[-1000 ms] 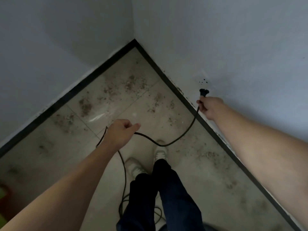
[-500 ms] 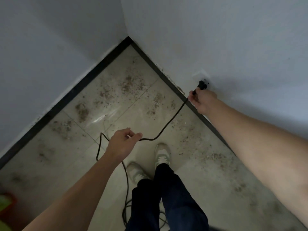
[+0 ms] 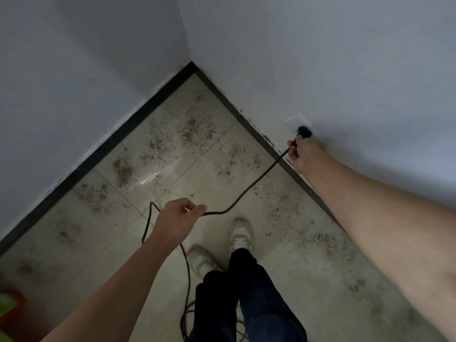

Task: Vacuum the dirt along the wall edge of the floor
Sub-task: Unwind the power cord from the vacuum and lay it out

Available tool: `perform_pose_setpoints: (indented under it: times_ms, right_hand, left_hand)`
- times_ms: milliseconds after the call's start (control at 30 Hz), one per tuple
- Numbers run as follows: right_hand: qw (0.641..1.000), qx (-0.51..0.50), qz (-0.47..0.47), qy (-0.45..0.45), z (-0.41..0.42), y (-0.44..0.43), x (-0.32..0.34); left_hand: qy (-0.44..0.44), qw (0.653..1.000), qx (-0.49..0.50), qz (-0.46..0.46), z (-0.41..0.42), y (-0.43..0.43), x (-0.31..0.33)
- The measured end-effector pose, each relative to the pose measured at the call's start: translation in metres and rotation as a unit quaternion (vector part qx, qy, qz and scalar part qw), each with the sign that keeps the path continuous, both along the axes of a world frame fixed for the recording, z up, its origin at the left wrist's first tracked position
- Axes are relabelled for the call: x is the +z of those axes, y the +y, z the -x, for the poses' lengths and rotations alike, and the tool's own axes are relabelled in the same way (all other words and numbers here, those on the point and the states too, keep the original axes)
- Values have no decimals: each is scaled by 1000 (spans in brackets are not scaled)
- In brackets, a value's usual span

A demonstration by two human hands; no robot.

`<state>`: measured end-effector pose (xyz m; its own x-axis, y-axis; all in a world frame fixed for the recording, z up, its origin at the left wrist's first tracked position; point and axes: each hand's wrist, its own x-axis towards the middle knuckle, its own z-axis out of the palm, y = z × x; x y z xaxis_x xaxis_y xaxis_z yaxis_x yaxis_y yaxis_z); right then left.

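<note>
Plug (image 3: pixel 304 131) and socket (image 3: pixel 294 120) decide the coming move. The black plug sits against the lower corner of the white socket plate, low on the right-hand wall (image 3: pixel 320 58). It lies just beyond the fingertips of the right hand (image 3: pixel 306 156), and its long axis points up and into the wall. Whether its pins are fully seated cannot be told. The right hand is by far the nearer one, with its fingers curled round the cord (image 3: pixel 251 187) directly behind the plug. From there the cord slants down and leftward to the left hand (image 3: pixel 176 218), well apart from the wall, which pinches it between thumb and forefinger. Past that hand it drops to loose coils beside the shoes (image 3: pixel 240 234). Brown dirt (image 3: pixel 195 130) lies in patches on the tiles (image 3: pixel 74 255), thickest near the corner and along both black skirting strips (image 3: pixel 111 146). No vacuum is in view. The step in hand looks like getting power; cleaning the wall edge is not yet begun.
</note>
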<state>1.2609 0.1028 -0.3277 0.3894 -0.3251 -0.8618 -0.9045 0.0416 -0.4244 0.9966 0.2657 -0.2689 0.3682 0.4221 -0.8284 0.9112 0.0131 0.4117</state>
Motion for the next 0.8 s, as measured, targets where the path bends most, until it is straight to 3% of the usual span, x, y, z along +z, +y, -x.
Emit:
perform_pose_setpoints:
  times_ms: [300, 367, 433, 467, 500, 533, 600, 667, 700, 733, 767, 800]
  right_hand:
    - [1000, 15, -6, 6, -7, -5, -7]
    - [997, 67, 23, -10, -5, -9, -1]
    - [977, 186, 98, -39, 2, -15, 11]
    - [943, 286, 153, -69, 11, -18, 20]
    - [881, 407, 210, -119, 26, -21, 29]
    - [797, 525, 240, -178, 46, -21, 41]
    - [617, 726, 181, -243, 98, -12, 67]
    - [465, 858, 80, -204, 146, 2, 82]
    - [407, 896, 43, -174, 166, 7, 84]
    - [369, 917, 28, -149, 180, 11, 87]
    - [370, 920, 24, -126, 187, 13, 89]
    - [406, 907, 29, -109, 189, 12, 92]
  left_hand:
    - [3, 1000, -6, 6, 12, 10, 4]
    - [11, 1000, 0, 14, 21, 11, 9]
    - [11, 1000, 12, 24, 30, 10, 17]
    - [11, 999, 21, 32, 34, 9, 23]
    - [8, 999, 32, 42, 39, 7, 29]
    - [3, 998, 45, 53, 43, 4, 36]
    - [-10, 995, 64, 72, 53, -2, 49]
    - [-22, 994, 67, 81, 65, -8, 62]
    - [-26, 995, 56, 77, 72, -11, 67]
    - [-26, 997, 35, 64, 82, -14, 71]
    - [-16, 999, 4, 45, 93, -16, 75]
    - [2, 999, -32, 24, 106, -17, 77]
